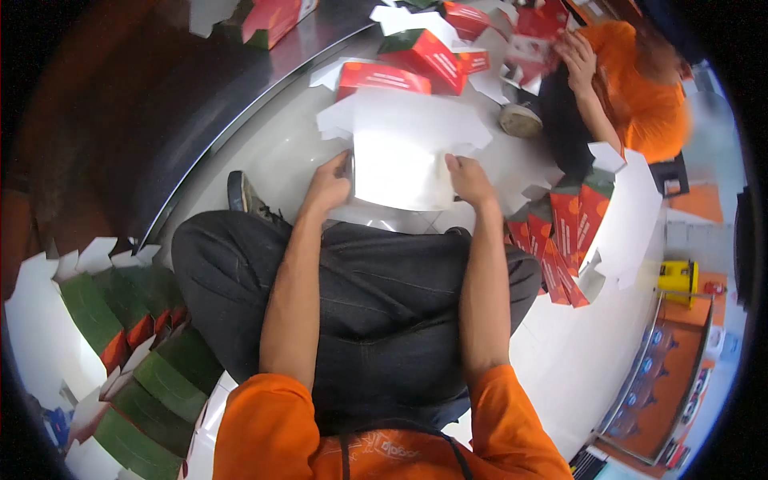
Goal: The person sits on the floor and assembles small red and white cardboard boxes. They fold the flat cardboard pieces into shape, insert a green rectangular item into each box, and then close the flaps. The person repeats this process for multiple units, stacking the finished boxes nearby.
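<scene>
Between my two hands is a cardboard box (404, 164), its white inner side facing up and its flaps spread at the far end. My left hand (326, 186) grips its left edge, fingers curled under and out of sight. At the right edge my right hand (474, 182) holds it with the thumb on top. The box is above the floor just past my crossed legs. Right beyond it lies a red box (384, 78) with white flaps, and another red and green box (428, 60) is behind that.
Green and red boxes (132, 312) stand in rows at my left. More red boxes (570, 228) are stacked at my right. A co-worker in an orange shirt (632, 88) sits at the far right, handling a red and white box (534, 48). A dark ledge (184, 104) runs along the left.
</scene>
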A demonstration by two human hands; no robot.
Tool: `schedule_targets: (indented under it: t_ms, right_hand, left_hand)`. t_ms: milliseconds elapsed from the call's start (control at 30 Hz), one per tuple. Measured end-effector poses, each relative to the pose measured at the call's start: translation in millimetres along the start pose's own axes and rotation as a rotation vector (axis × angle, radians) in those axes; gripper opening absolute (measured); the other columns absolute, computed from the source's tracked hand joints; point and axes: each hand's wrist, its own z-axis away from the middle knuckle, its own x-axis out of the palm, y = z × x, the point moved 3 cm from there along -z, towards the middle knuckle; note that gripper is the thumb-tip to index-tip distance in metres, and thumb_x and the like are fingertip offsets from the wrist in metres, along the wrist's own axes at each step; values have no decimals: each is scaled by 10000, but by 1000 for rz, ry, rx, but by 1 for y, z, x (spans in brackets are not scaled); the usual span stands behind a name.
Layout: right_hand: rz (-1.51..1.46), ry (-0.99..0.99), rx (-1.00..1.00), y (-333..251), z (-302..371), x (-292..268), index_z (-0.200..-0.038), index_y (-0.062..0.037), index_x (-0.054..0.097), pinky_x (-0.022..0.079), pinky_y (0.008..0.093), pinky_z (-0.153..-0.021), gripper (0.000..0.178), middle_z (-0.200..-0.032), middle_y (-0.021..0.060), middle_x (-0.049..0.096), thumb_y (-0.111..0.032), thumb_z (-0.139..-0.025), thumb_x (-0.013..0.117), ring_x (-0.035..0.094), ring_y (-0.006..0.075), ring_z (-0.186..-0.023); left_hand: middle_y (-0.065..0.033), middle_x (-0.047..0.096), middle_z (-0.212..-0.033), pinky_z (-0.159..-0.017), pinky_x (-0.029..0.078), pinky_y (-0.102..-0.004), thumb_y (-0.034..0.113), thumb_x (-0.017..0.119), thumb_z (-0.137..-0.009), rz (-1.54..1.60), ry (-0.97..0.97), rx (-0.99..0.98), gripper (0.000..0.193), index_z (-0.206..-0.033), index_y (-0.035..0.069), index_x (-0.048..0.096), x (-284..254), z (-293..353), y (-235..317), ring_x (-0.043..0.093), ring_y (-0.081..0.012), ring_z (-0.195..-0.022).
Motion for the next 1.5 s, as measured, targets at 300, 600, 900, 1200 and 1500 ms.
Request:
schedule_targets:
  t_ms: [300,600,900,1200,1500]
  right_hand:
    - [-42,176,198,-17,1,30,-1033,37,587,440,508,-903,332,-1020,315,613,-239,-952,422,568,480,-997]
    - [-302,56,-53,-45,13,61,-1077,84,615,481,437,-857,527,-934,330,629,-385,-838,593,621,447,-921]
    - [-294,-202,-118,-66,28,83,-1214,90,529,446,420,-939,704,-1079,316,609,-488,-823,617,589,415,-1042]
    - [-353,-347,-235,-88,40,71,-1107,38,611,492,407,-841,601,-1007,256,656,-458,-773,671,633,374,-950]
    - [-449,-386,-376,-92,38,75,-1141,-13,594,487,401,-843,511,-1031,210,665,-297,-731,707,634,341,-950]
  left_hand:
    - [-218,555,-1280,-1010,379,-378,386,309,-1012,-135,109,64,534,-1339,-1,480,10,-6,-4,526,-323,-1197]
    - [-250,575,-1215,-977,384,-399,301,335,-982,-86,315,93,477,-1251,-43,526,-23,-29,-28,542,-367,-1132]
    - [-186,595,-1119,-911,421,-423,331,523,-902,-785,890,368,410,-1126,-8,581,-27,3,34,558,-338,-1053]
    - [-235,667,-935,-805,489,-459,291,577,-867,-888,100,204,327,-1005,2,642,50,-30,69,637,-404,-915]
    - [-221,682,-871,-771,498,-425,328,569,-881,-669,201,309,363,-936,-17,671,49,-22,42,661,-366,-850]
